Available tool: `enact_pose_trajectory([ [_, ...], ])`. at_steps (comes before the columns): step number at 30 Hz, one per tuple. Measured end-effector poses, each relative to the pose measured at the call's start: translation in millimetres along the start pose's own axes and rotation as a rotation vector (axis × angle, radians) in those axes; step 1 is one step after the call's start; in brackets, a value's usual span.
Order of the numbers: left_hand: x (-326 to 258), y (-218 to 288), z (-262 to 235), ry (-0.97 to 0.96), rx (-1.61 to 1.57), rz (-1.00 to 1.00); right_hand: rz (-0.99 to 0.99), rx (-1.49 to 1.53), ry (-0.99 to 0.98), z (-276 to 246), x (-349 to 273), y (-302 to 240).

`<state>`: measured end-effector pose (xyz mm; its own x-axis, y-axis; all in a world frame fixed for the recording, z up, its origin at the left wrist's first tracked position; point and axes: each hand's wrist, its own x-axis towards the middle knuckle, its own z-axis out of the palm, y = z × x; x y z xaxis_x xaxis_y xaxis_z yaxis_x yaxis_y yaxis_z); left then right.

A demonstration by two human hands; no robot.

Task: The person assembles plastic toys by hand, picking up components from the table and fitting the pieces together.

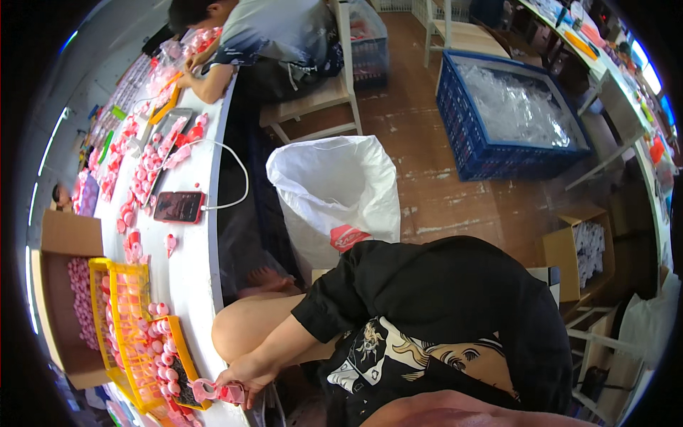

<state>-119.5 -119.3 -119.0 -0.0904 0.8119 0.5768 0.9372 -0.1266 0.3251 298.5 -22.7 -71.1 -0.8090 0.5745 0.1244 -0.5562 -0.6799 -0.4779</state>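
Observation:
My right hand (247, 375) is closed on a pink plastic piece (229, 393) with a pale, rounded, open end, low over the near table edge. Its exact kind cannot be made out. Close beside the hand is an orange-rimmed tray (186, 349) with small dark bits inside. Pink ball-shaped parts (168, 373) lie along the tray's left side. Beyond them, a yellow slatted basket (122, 313) holds more pink and red parts. My left hand is outside the picture.
Farther along the white table (186, 274) lies a phone (178, 206) with a white cable, among loose pink parts. A cardboard box (71, 235) stands left. Behind are a white sack (334, 185) and a blue crate (491, 153) of clear plastic. A co-worker (277, 43) sits at the table's far end.

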Motion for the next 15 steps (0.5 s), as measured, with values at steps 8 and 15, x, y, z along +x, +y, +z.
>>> enact_pose_trajectory([
  [8, -23, 58, -54, 0.103, -0.017, -0.231, 0.064, -0.011, -0.062, 29, 3, 4],
  [15, -13, 70, -24, 0.091, -0.125, -0.178, 0.027, -0.013, -0.066, 24, 7, 0],
])
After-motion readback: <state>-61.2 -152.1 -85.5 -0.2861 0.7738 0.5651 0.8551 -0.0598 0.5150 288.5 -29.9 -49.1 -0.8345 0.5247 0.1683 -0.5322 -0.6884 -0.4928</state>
